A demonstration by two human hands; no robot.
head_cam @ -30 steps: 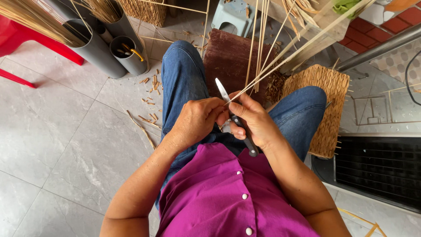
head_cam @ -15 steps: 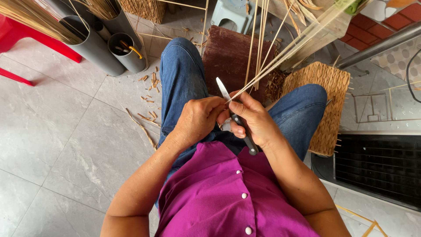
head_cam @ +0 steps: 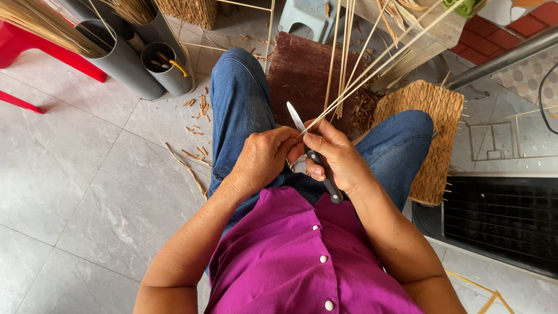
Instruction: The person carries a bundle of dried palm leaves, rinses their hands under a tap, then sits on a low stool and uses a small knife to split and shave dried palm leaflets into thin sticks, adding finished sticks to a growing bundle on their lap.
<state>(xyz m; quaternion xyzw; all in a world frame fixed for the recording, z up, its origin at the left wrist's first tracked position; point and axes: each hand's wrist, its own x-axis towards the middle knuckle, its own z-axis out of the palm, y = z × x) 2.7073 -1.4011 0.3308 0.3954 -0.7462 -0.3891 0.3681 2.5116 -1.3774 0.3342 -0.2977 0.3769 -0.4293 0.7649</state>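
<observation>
Seated person, seen from above, both hands meeting over the lap. Right hand (head_cam: 340, 160) grips a knife (head_cam: 314, 156) — fingers wrapped tight round the dark handle, pale blade pointing up and away from the body. Left hand (head_cam: 264, 158) has its fingers curled closed just beside the blade, pinching the near ends of a bundle of thin cane strips (head_cam: 372, 67); the strips fan out from the hands up toward the top right. Exactly what the left fingertips hold is partly hidden by the knuckles.

Progress, judged from the scene: short offcuts (head_cam: 197, 125) lie scattered on the tiled floor (head_cam: 87, 192) by the left knee, so some trimming looks done. A woven panel (head_cam: 433, 136) with loose stakes leans against the right knee; grey tubes (head_cam: 131, 61) hold more unworked cane — much appears left.

Versus half a second ago: hands, knife and legs sit in almost the same pose; the strips lie at a slightly different angle, spread a little less. No new offcuts that I can make out.
</observation>
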